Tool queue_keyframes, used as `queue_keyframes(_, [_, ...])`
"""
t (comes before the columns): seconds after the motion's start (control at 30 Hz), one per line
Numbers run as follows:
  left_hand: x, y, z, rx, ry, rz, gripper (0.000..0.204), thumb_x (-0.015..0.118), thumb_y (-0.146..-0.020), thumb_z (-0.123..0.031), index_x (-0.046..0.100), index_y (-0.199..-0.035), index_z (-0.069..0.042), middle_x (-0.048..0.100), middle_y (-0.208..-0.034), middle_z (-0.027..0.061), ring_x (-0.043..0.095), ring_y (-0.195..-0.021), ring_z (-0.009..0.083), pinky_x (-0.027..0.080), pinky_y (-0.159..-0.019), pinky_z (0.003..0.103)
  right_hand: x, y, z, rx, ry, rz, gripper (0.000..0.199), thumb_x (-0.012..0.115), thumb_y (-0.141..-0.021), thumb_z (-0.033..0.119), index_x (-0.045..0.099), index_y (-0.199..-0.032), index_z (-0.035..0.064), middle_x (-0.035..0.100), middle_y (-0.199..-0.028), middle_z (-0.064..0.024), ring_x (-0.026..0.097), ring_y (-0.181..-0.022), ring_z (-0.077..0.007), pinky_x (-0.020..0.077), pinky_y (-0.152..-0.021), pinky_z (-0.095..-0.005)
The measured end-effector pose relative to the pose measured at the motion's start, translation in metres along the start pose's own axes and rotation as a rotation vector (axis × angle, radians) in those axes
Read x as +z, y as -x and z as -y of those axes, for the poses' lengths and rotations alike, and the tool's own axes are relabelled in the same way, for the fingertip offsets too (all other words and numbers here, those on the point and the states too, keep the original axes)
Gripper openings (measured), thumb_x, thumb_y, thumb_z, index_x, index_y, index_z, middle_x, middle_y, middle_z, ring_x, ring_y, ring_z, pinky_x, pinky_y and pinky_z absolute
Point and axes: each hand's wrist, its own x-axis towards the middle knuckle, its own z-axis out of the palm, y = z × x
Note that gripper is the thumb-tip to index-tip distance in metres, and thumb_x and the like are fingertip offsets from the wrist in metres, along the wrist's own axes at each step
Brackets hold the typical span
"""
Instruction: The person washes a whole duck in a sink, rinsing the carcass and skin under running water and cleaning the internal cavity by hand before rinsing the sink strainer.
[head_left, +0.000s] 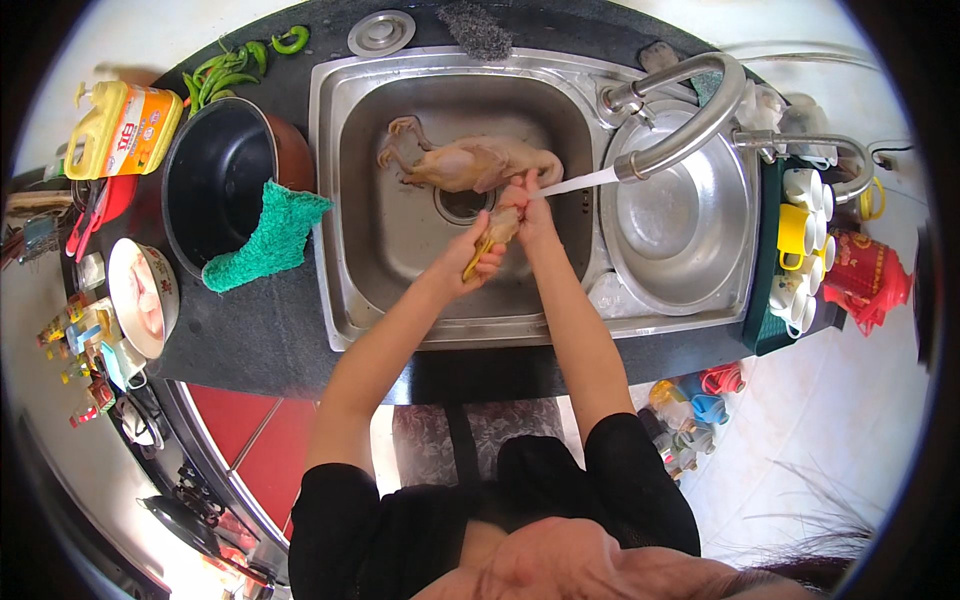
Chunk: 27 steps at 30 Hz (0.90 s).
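Observation:
Water runs from the curved metal faucet point(690, 150) onto my hands over the steel sink point(385, 235). Between them is a pale, yellowish-pink piece of poultry point(503, 226); its exact part I cannot make out. My left hand point(468, 256) is closed around the lower, yellow end. My right hand point(536, 212) grips the upper end, where the stream lands. Just beyond my hands, a whole plucked bird point(468, 165) lies on its side across the sink, its feet to the left. Below it, the drain point(462, 205) is partly covered.
A large metal bowl point(640, 215) sits right of the sink, beside a rack of cups point(795, 235). To the left stand a black pot point(205, 190) with a green cloth point(270, 240), a bowl of pale meat point(170, 310), green peppers point(225, 75) and a yellow jug point(105, 130).

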Motion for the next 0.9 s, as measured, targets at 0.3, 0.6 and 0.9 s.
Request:
queue_keyframes(0.3, [0.001,-0.009,-0.008,0.485,-0.594,-0.15,0.028,0.045,-0.083,-0.012,0.031,-0.104,-0.001,0.05,-0.073,0.01,0.049,-0.054,0.0232,0.04,-0.051,0.035,0.037,0.012,-0.057,-0.48,1.098,-0.628,0.04,0.037,-0.085,0.034,0.046,-0.095,-0.004,0.053,-0.099,-0.0136,0.05,-0.093,-0.028,0.0394,-0.077,-0.0369])
queue_keyframes(0.6, [0.002,-0.007,0.013,0.569,-0.596,-0.072,0.033,0.048,-0.082,-0.007,0.026,-0.105,-0.002,0.048,-0.082,0.0085,0.049,-0.068,0.0153,0.041,-0.057,0.028,0.041,0.035,-0.009,0.003,0.585,-0.405,0.033,0.036,-0.088,0.03,0.048,-0.094,0.0009,0.054,-0.086,-0.0073,0.052,-0.081,-0.0149,0.0421,-0.069,-0.0285])
queue_keyframes(0.9, [0.007,-0.024,0.009,0.625,-0.339,-0.099,0.03,0.05,-0.081,-0.008,0.027,-0.099,-0.001,0.05,-0.088,0.0097,0.049,-0.086,0.0142,0.043,-0.072,0.027,0.063,0.055,-0.039,-0.305,0.858,-0.335,0.037,0.048,-0.084,0.017,0.033,-0.113,-0.0017,0.048,-0.103,-0.0096,0.049,-0.09,-0.017,0.0416,-0.074,-0.0291])
